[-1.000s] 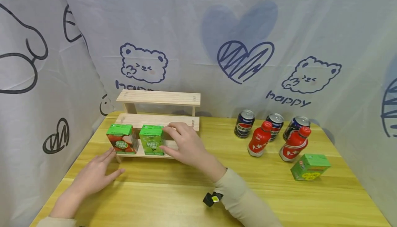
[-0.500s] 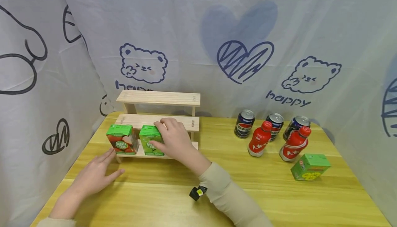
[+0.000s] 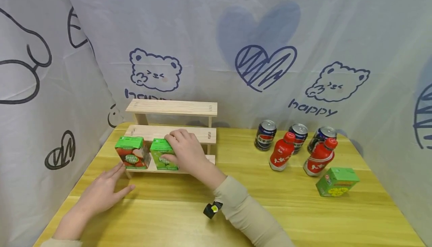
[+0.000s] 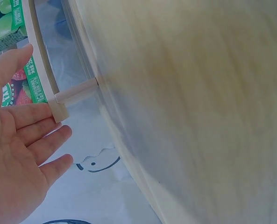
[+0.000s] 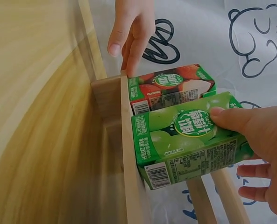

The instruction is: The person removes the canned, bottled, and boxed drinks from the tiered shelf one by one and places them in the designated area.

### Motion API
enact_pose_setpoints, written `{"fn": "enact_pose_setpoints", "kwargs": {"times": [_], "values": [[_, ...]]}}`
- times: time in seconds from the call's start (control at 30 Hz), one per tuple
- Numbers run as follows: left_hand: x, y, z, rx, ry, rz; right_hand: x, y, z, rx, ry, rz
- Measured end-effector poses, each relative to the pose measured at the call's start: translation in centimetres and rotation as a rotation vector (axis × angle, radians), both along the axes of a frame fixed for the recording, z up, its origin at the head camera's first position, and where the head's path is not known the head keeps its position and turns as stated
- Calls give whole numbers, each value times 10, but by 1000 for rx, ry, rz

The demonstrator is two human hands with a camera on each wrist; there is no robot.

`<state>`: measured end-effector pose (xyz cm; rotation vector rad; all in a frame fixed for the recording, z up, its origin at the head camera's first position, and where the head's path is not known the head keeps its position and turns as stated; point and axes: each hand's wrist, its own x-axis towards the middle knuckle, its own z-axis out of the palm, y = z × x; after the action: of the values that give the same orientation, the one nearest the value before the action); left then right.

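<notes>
A green juice carton (image 3: pixel 163 156) with grape pictures stands upright on the lowest step of the wooden shelf (image 3: pixel 173 135). My right hand (image 3: pixel 187 154) pinches its upper right part, the thumb on the printed front, as the right wrist view shows; the other fingertips are partly hidden behind it. To its left on the same step is a red juice carton with a green top (image 3: pixel 132 153). My left hand (image 3: pixel 104 189) has its fingers extended, with fingertips touching the shelf's front left end (image 4: pixel 60 112).
Several drinks stand at the right of the wooden table (image 3: pixel 168 217): dark blue cola cans (image 3: pixel 265 136), two red bottles (image 3: pixel 282 153) and a green carton with yellow fruit (image 3: pixel 337 182). A patterned cloth (image 3: pixel 216 33) hangs behind and at the sides.
My right hand has moved left onto the green carton, its thumb shifting from the carton's right edge to its front. My left hand has stayed at the shelf end.
</notes>
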<state>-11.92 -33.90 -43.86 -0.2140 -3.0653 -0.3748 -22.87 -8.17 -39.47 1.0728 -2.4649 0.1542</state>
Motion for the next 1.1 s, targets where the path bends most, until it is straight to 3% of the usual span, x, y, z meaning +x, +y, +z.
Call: {"fn": "enact_pose_setpoints", "kwargs": {"times": [0.27, 0.57, 1.1], "values": [[0, 1, -1, -3, 6, 0, 4, 6, -4, -28, 30, 59], [0, 1, -2, -1, 10, -3, 9, 25, 5, -119, 85, 105], [0, -1, -2, -5, 2, -3, 22, 83, 20, -159, 165, 154]]}}
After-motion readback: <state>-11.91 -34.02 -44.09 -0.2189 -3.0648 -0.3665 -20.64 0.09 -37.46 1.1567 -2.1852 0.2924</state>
